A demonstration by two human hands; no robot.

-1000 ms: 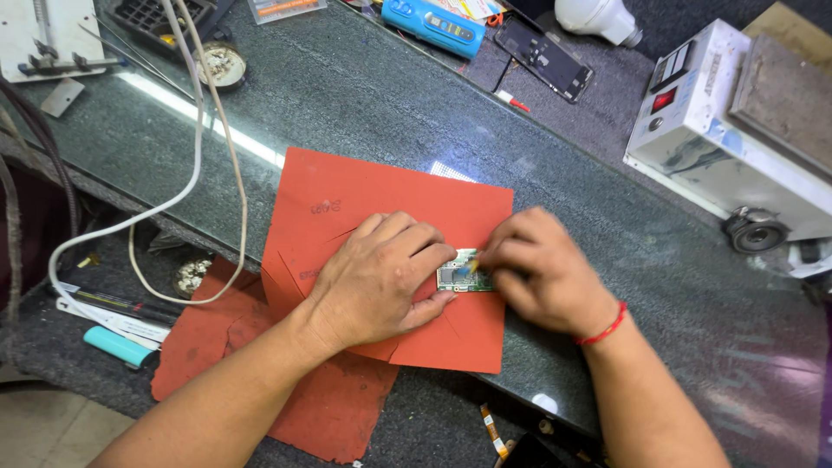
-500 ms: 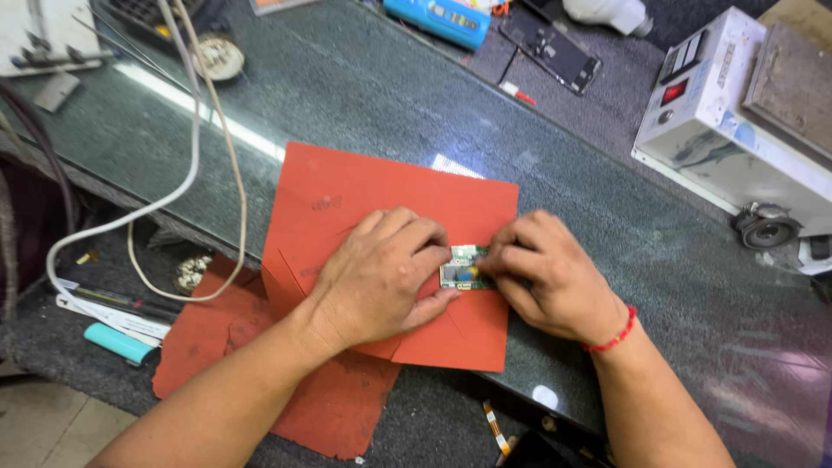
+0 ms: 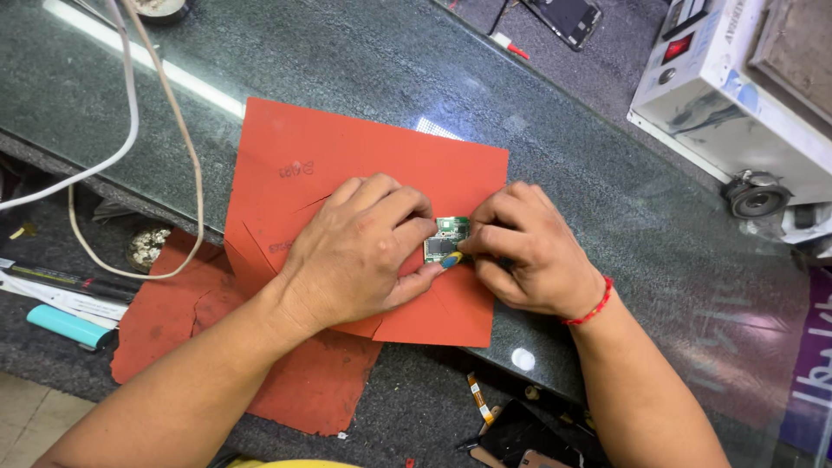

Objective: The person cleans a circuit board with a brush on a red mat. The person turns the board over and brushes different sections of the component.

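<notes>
A small green circuit board lies on a red-orange mat on a dark glass counter. My left hand rests on the mat with its fingertips pinching the board's left edge. My right hand, with a red thread at the wrist, grips the board's right edge with curled fingers. The two hands meet over the board and hide most of it.
A white machine with a red switch stands at the back right. A phone lies at the back. White cables loop at the left. Below the counter lie a second red mat, a light-blue cylinder and loose parts.
Both hands stay clamped on the small board in the same spot. Only the camera view has shifted slightly downward.
</notes>
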